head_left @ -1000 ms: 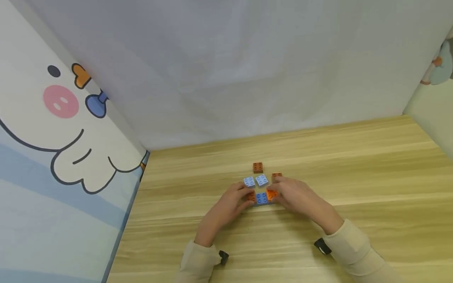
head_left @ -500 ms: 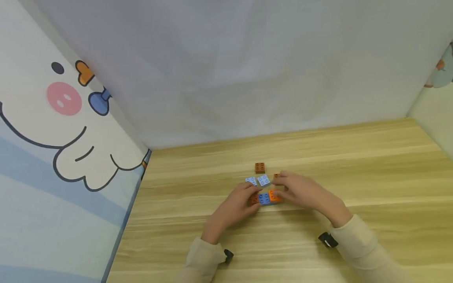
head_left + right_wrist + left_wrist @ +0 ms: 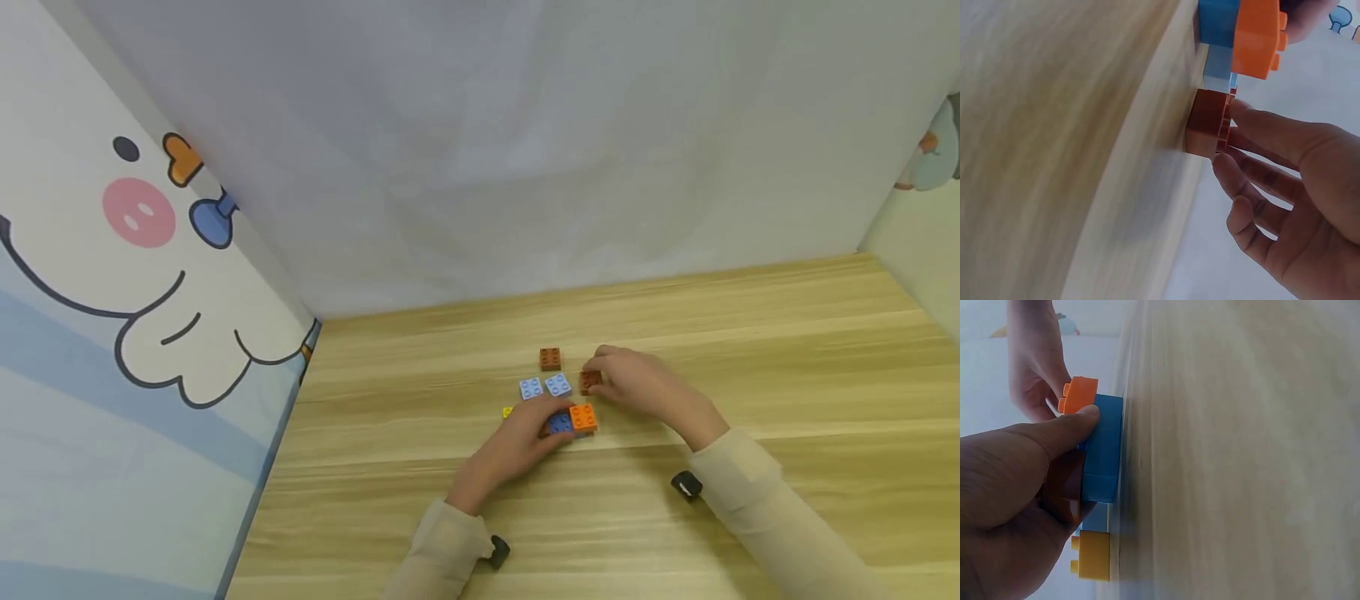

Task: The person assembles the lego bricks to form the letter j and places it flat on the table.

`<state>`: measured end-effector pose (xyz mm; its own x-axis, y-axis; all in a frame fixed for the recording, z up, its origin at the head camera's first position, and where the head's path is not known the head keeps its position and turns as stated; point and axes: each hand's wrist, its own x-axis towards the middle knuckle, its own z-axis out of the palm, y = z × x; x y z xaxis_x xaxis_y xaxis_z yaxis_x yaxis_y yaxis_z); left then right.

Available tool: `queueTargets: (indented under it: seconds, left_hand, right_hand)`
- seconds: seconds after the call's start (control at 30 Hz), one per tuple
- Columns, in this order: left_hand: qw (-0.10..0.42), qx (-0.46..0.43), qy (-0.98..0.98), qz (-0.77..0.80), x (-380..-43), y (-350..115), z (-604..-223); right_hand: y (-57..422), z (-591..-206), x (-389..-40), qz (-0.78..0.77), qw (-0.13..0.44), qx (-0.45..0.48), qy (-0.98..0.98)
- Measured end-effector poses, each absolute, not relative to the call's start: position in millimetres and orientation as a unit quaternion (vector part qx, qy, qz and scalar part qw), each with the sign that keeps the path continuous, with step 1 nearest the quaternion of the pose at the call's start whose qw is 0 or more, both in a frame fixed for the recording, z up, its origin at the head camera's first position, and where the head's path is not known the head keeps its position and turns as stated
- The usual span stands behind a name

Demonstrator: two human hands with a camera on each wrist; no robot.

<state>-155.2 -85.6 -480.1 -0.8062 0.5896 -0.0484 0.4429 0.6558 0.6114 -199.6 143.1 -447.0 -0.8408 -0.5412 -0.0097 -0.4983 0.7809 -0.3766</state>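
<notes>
My left hand (image 3: 521,437) grips a long blue toy building brick (image 3: 1104,444), thumb on its near side and fingers over the far side. On top of the blue brick, an orange brick (image 3: 583,417) sits at the right end. A reddish-brown brick (image 3: 1063,481) rests on its left end, mostly covered by the hand. To the right, my right hand (image 3: 645,383) pinches a loose brown brick (image 3: 1207,122) on the table between thumb and fingers.
Two light blue bricks (image 3: 558,384) lie just behind the blue one. Farther back is another brown brick (image 3: 550,359). A yellow brick (image 3: 1094,555) pokes out beside the left hand. The wooden table (image 3: 420,350) meets a pale backdrop (image 3: 525,167) behind.
My right hand has left the orange brick and moved back to the loose brown brick. My left hand has shifted right along the blue brick, and the yellow brick now shows.
</notes>
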Motion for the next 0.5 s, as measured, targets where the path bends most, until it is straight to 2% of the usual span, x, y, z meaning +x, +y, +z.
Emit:
queueTargets:
  seconds: [0.5]
  left_hand:
    - [0.119, 0.29, 0.903, 0.294, -155.2, -85.4, -478.0]
  right_hand:
    - [143.9, -451.7, -201.1, -0.178, 0.049, -0.284, 0.941]
